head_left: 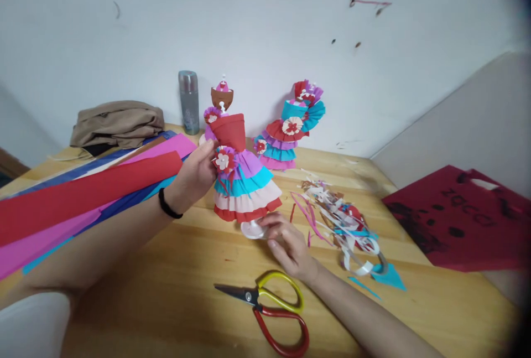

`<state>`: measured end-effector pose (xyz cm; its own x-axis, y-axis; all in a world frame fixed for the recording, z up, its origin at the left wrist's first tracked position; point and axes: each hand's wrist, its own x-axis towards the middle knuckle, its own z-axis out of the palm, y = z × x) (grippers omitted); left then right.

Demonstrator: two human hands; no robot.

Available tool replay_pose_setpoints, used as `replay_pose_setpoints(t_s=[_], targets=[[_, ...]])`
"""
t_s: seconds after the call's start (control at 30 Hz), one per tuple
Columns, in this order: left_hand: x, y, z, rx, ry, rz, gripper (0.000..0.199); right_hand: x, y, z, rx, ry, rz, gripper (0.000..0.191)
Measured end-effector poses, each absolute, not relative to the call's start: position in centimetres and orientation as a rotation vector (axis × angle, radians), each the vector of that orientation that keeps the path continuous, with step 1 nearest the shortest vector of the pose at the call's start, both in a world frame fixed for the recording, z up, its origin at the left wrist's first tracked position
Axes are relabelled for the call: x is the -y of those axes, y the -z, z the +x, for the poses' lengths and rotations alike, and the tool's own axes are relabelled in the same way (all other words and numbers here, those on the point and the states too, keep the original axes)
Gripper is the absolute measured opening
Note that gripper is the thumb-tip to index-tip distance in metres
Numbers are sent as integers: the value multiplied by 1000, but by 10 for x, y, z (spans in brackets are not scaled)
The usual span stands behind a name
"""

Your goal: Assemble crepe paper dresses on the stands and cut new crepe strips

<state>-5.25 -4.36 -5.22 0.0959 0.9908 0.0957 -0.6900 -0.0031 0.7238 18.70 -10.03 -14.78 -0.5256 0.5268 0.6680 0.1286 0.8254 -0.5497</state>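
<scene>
A small paper dress [248, 181] with a red bodice and purple, blue, pale pink and red ruffles stands tilted on a white stand [252, 229]. My left hand [199, 169] pinches the dress at its left side, beside a red and pale flower [224, 160]. At the base, the fingers of my right hand [288, 244] close on the edge of the white stand. Scissors [253, 296] with one yellow and one red handle lie open on the table, nearest to my right hand.
Behind are a brown-topped dress form [222, 98], a ruffled blue-topped dress [286, 136] and a bottle [189, 103]. Crepe paper [91, 195] and brown cloth [118, 121] lie left. Paper scraps [344, 217] and a red bag [464, 225] are right.
</scene>
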Motion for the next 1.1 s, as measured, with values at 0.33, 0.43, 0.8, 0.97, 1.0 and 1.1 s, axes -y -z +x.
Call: replay_pose_setpoints(t_s=[0.33,0.43,0.8,0.97,1.0,1.1], targets=[[31,59,-35,-535,-1524,1047,29,92,156,187,2320,-734,-480,9],[31,59,-37,-564,-1548,1128,27,94,147,188,2419,-773,-465,10],[45,58,-26,-560,-1415,1112,29,128,67,203,2783,-786,-611,14],[51,55,-20,-539,-1392,1136,35,126,33,202,2430,-825,-705,14],[52,54,-19,-532,-1388,1144,35,122,27,200,2333,-769,-741,16],[53,50,-15,-508,-1398,1168,34,105,18,189,2147,-579,-819,14]])
